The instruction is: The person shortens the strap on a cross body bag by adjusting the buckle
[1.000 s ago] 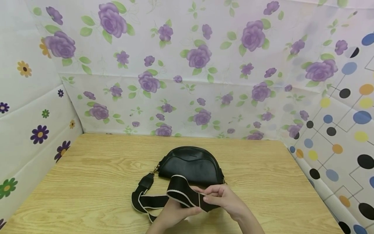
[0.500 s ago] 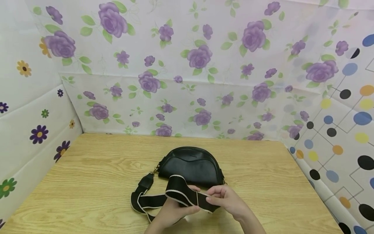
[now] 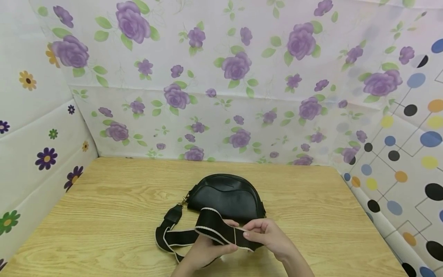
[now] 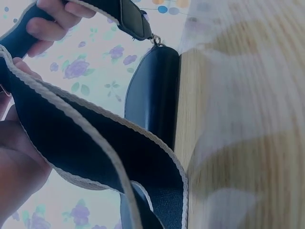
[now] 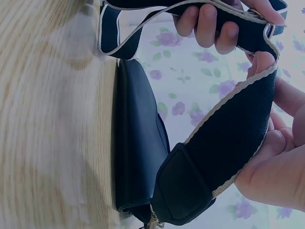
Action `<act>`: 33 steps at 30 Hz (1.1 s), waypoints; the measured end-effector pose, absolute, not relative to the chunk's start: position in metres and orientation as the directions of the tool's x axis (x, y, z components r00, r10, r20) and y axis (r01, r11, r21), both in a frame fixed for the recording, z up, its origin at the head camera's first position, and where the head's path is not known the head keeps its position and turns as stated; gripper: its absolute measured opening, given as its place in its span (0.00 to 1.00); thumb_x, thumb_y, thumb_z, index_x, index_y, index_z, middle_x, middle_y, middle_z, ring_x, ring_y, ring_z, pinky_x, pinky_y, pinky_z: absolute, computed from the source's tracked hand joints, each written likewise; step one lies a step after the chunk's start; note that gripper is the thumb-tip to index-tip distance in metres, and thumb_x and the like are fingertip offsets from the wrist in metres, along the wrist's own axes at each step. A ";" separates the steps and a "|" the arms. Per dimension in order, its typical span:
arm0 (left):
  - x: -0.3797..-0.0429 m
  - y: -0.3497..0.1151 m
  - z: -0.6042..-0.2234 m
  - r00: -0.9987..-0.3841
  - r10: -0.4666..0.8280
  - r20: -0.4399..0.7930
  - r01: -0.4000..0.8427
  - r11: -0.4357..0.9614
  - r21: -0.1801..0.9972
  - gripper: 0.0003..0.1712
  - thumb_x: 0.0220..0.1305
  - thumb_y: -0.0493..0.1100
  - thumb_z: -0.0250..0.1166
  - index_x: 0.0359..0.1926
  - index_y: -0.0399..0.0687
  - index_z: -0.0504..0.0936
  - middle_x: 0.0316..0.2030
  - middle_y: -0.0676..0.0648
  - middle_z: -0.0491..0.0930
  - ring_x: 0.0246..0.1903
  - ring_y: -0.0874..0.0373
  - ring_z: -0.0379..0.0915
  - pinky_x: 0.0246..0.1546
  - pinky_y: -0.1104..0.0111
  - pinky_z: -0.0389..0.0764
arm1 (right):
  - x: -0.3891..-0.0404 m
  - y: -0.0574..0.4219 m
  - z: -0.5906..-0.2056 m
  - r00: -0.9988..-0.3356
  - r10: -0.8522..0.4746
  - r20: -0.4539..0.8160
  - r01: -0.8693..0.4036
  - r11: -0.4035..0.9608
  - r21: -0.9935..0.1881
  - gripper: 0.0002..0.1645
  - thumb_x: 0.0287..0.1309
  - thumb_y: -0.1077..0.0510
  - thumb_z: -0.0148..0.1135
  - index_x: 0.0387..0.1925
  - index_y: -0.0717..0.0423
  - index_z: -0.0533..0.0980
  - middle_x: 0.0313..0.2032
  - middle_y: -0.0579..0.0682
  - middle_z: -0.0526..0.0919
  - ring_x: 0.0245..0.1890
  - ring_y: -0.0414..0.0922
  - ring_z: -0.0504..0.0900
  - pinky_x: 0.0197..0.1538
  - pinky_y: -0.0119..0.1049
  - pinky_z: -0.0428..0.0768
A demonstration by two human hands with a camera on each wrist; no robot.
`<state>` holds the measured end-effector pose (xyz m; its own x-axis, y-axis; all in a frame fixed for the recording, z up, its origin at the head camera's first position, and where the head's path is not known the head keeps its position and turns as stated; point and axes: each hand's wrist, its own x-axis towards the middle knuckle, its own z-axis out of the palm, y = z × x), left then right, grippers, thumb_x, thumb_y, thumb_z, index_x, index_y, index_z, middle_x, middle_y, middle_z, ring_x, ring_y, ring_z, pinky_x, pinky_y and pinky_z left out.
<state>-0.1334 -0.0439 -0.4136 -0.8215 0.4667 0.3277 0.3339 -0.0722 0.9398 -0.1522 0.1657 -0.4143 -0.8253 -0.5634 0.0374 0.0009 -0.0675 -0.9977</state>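
Note:
A black half-moon shoulder bag (image 3: 225, 200) lies on the table in the head view, its wide black strap (image 3: 212, 225) edged in white in front of it. My left hand (image 3: 204, 250) grips the folded strap just left of a thin slider bar (image 3: 235, 235), thumb in front. To the right of the bar, my right hand (image 3: 271, 236) pinches the strap between thumb and fingers. The right wrist view shows the strap's leather end tab (image 5: 183, 183) hanging below that hand, joined to the bag by a metal clip (image 5: 155, 220). Part of the left palm is hidden behind the strap.
The strap's other leather tab (image 3: 173, 214) clips to the bag's left end, and a slack loop (image 3: 162, 238) lies on the wooden table (image 3: 114, 215). A purple-flowered cloth (image 3: 207, 123) hangs behind, with patterned cloths at both sides.
Both hands keep their hold. The left hand and slider bar have shifted slightly left, and the strap section under the right hand is drawn a little flatter. The bag stays put.

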 end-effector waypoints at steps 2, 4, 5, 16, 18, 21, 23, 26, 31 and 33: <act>-0.133 -0.043 -0.415 -0.810 0.476 0.342 0.340 -0.095 0.936 0.23 0.51 0.32 0.66 0.49 0.32 0.72 0.47 0.37 0.73 0.43 0.60 0.72 0.43 0.69 0.72 | -0.152 0.164 -0.414 -0.823 -0.566 0.044 -0.007 -0.068 -0.998 0.18 0.54 0.67 0.56 0.37 0.86 0.67 0.26 0.43 0.82 0.26 0.35 0.78 0.29 0.26 0.75; -0.133 -0.042 -0.416 -0.800 0.484 0.355 0.344 -0.115 0.932 0.23 0.51 0.32 0.66 0.49 0.31 0.72 0.47 0.35 0.73 0.42 0.60 0.72 0.43 0.69 0.73 | -0.151 0.163 -0.413 -0.823 -0.565 0.047 -0.009 -0.069 -0.998 0.19 0.55 0.67 0.56 0.37 0.87 0.66 0.26 0.43 0.82 0.26 0.35 0.78 0.29 0.26 0.75; -0.133 -0.042 -0.416 -0.797 0.485 0.360 0.347 -0.121 0.930 0.23 0.51 0.32 0.65 0.49 0.31 0.72 0.47 0.34 0.72 0.42 0.60 0.72 0.43 0.69 0.73 | -0.151 0.162 -0.413 -0.823 -0.566 0.048 -0.009 -0.071 -0.997 0.20 0.54 0.67 0.56 0.37 0.87 0.66 0.26 0.43 0.82 0.26 0.35 0.78 0.29 0.26 0.75; -0.131 -0.042 -0.413 -0.809 0.464 0.361 0.349 -0.116 0.930 0.22 0.51 0.31 0.65 0.48 0.31 0.72 0.46 0.34 0.73 0.43 0.61 0.72 0.43 0.69 0.72 | -0.152 0.160 -0.413 -0.828 -0.560 0.023 0.016 -0.064 -0.998 0.15 0.55 0.67 0.56 0.36 0.82 0.70 0.27 0.44 0.82 0.29 0.36 0.78 0.32 0.27 0.75; -0.132 -0.042 -0.413 -0.809 0.459 0.366 0.361 -0.103 0.927 0.22 0.51 0.32 0.65 0.48 0.31 0.72 0.46 0.34 0.73 0.43 0.61 0.71 0.44 0.69 0.72 | -0.152 0.160 -0.413 -0.830 -0.557 0.013 0.022 -0.055 -0.998 0.14 0.54 0.67 0.56 0.36 0.79 0.72 0.28 0.44 0.82 0.29 0.36 0.79 0.33 0.27 0.75; -0.132 -0.043 -0.413 -0.809 0.457 0.370 0.367 -0.098 0.925 0.21 0.52 0.32 0.64 0.49 0.31 0.72 0.46 0.33 0.73 0.44 0.60 0.71 0.45 0.69 0.72 | -0.153 0.161 -0.412 -0.833 -0.553 -0.008 0.035 -0.038 -0.999 0.14 0.54 0.66 0.57 0.37 0.78 0.73 0.29 0.44 0.82 0.30 0.37 0.79 0.34 0.28 0.76; -0.132 -0.044 -0.413 -0.813 0.455 0.364 0.366 -0.088 0.927 0.22 0.53 0.32 0.64 0.49 0.31 0.71 0.46 0.35 0.73 0.45 0.60 0.71 0.45 0.69 0.71 | -0.154 0.161 -0.412 -0.839 -0.543 -0.024 0.042 -0.022 -0.999 0.14 0.54 0.66 0.57 0.38 0.77 0.73 0.29 0.44 0.82 0.31 0.37 0.79 0.34 0.29 0.75; -0.133 -0.046 -0.412 -0.823 0.449 0.349 0.356 -0.071 0.932 0.22 0.53 0.32 0.64 0.50 0.31 0.71 0.47 0.37 0.73 0.45 0.59 0.70 0.46 0.69 0.71 | -0.155 0.163 -0.412 -0.846 -0.532 -0.039 0.048 -0.003 -0.999 0.16 0.54 0.65 0.58 0.38 0.78 0.72 0.28 0.44 0.82 0.30 0.37 0.79 0.34 0.29 0.75; -0.133 -0.047 -0.412 -0.831 0.447 0.330 0.342 -0.057 0.938 0.22 0.52 0.33 0.65 0.50 0.33 0.72 0.47 0.37 0.73 0.46 0.59 0.70 0.47 0.69 0.70 | -0.155 0.165 -0.412 -0.844 -0.535 -0.018 0.023 -0.002 -1.000 0.18 0.54 0.65 0.58 0.39 0.82 0.70 0.28 0.43 0.82 0.30 0.36 0.78 0.33 0.28 0.75; -0.133 -0.047 -0.412 -0.829 0.452 0.329 0.338 -0.063 0.939 0.22 0.52 0.33 0.65 0.50 0.33 0.72 0.47 0.36 0.73 0.46 0.59 0.70 0.46 0.69 0.70 | -0.155 0.166 -0.413 -0.845 -0.535 -0.005 0.011 -0.007 -1.000 0.18 0.54 0.66 0.57 0.39 0.83 0.69 0.28 0.43 0.82 0.29 0.36 0.78 0.33 0.28 0.75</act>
<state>-0.1327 -0.0469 -0.4124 -0.8295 0.4516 0.3287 0.3379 -0.0630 0.9391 -0.1546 0.1658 -0.4126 -0.8447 -0.5352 -0.0054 0.0106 -0.0066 -0.9999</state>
